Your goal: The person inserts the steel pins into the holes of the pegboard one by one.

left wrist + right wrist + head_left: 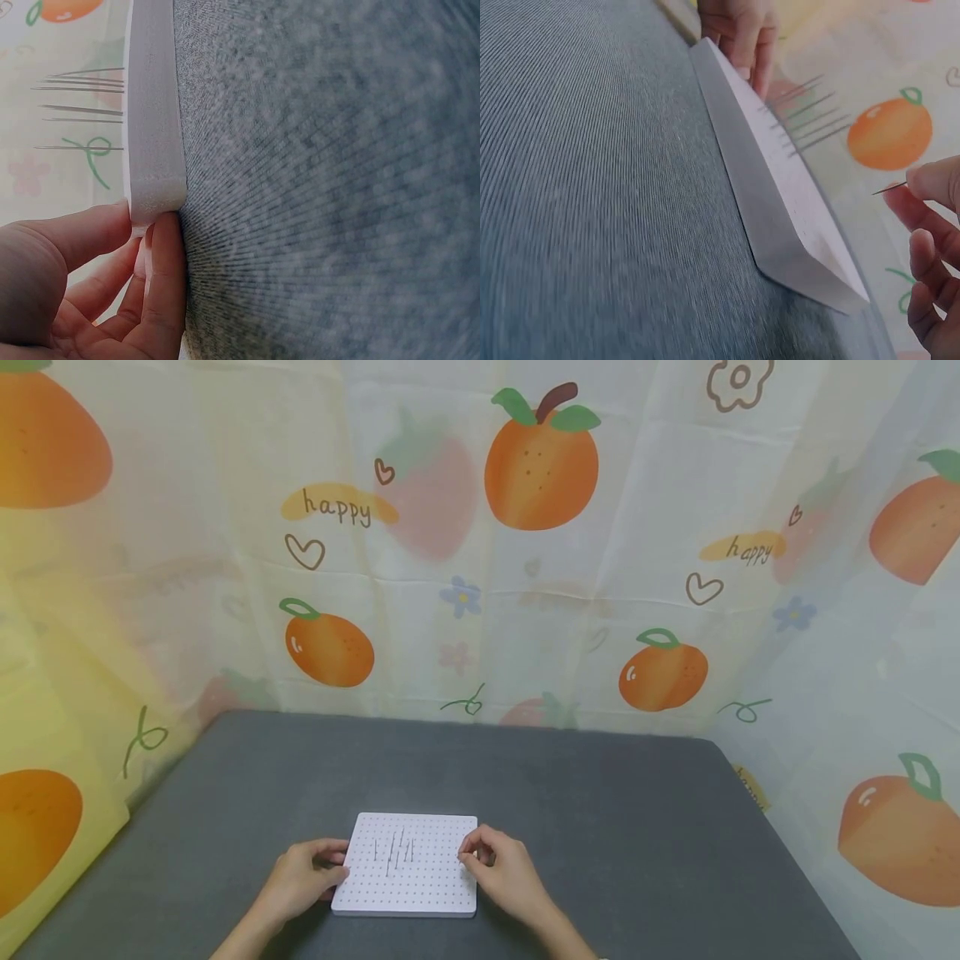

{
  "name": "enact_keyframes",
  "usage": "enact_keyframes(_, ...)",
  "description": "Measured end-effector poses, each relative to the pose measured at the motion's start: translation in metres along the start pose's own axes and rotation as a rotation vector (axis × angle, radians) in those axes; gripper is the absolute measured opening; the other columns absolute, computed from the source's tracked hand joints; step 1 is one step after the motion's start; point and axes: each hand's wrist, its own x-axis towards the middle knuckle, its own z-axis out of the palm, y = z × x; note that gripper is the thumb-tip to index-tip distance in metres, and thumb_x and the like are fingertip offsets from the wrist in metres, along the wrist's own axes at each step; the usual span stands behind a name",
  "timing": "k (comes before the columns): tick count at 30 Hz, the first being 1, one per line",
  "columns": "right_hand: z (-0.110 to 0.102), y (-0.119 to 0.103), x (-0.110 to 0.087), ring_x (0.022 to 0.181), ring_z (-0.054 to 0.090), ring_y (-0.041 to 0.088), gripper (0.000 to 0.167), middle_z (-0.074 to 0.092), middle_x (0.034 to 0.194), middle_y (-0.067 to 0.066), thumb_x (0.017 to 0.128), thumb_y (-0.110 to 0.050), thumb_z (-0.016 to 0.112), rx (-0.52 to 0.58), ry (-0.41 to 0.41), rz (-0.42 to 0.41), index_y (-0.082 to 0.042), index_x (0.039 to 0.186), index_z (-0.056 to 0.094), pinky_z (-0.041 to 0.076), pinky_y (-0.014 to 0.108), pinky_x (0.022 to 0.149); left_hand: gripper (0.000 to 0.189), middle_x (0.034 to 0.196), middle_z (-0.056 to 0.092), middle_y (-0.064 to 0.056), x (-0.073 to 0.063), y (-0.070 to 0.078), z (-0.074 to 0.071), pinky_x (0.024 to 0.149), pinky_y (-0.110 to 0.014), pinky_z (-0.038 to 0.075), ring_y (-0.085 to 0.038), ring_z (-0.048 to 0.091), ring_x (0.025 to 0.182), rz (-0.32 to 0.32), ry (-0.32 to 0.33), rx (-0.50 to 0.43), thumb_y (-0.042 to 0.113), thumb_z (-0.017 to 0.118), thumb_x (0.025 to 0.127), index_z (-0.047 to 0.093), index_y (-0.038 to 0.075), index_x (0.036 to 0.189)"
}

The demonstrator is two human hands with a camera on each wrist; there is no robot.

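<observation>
A white board point(420, 893) with a grid of small holes lies flat on the dark table. Several thin needles point(82, 89) stand upright in it, left of its middle in the head view. My left hand point(300, 872) grips the board's left edge, thumb along the top and fingers low against the side. Over the board's right edge, my right hand point(506, 868) pinches a single needle point(889, 189) between thumb and index finger. The right wrist view shows that needle raised above the board, its other fingers loosely curled.
The dark grey ribbed tabletop point(637, 827) extends around the board on all sides. Behind and beside it hangs a pale curtain point(525, 568) printed with oranges, hearts and the word happy.
</observation>
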Motion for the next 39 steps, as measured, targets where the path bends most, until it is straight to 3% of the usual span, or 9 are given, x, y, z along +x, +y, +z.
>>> enact_keyframes(3,0.007,-0.004,0.003,0.062,0.042,0.001,0.012,0.053,0.071,-0.012,0.079,-0.010,0.067,-0.019,0.018,-0.013,-0.022,0.079,0.062,0.035,0.014,0.055,0.038,0.086,0.062,-0.007,0.000,0.000,0.000,0.054,-0.030,0.055,-0.014,0.059,0.066,-0.001,-0.003,0.000,0.000,0.067,0.073,0.062,-0.004,0.111)
enact_keyframes(22,0.039,-0.012,0.015,0.058,0.038,-0.004,0.011,0.058,0.066,-0.013,0.073,-0.010,0.069,-0.156,0.130,-0.155,-0.020,0.074,0.063,0.031,0.010,0.053,0.038,0.086,0.062,-0.007,-0.001,0.000,0.000,0.054,-0.029,0.055,-0.014,0.059,0.066,-0.004,0.005,-0.016,-0.001,0.067,0.073,0.062,-0.004,0.111)
enact_keyframes(31,0.048,-0.010,0.020,0.057,0.037,-0.004,0.010,0.054,0.060,-0.014,0.072,-0.013,0.069,-0.216,0.157,-0.153,-0.022,0.074,0.065,0.029,0.010,0.051,0.039,0.088,0.062,-0.008,-0.001,0.000,0.000,0.054,-0.030,0.055,-0.014,0.059,0.066,-0.008,-0.001,-0.016,0.000,0.067,0.074,0.061,-0.004,0.112)
enact_keyframes(39,0.052,-0.009,0.021,0.057,0.037,-0.004,0.009,0.055,0.061,-0.015,0.073,-0.015,0.069,-0.230,0.135,-0.131,-0.022,0.075,0.066,0.029,0.012,0.054,0.039,0.087,0.062,-0.008,-0.001,0.000,0.000,0.054,-0.029,0.055,-0.014,0.059,0.066,-0.010,0.005,-0.022,0.000,0.067,0.073,0.062,-0.004,0.111)
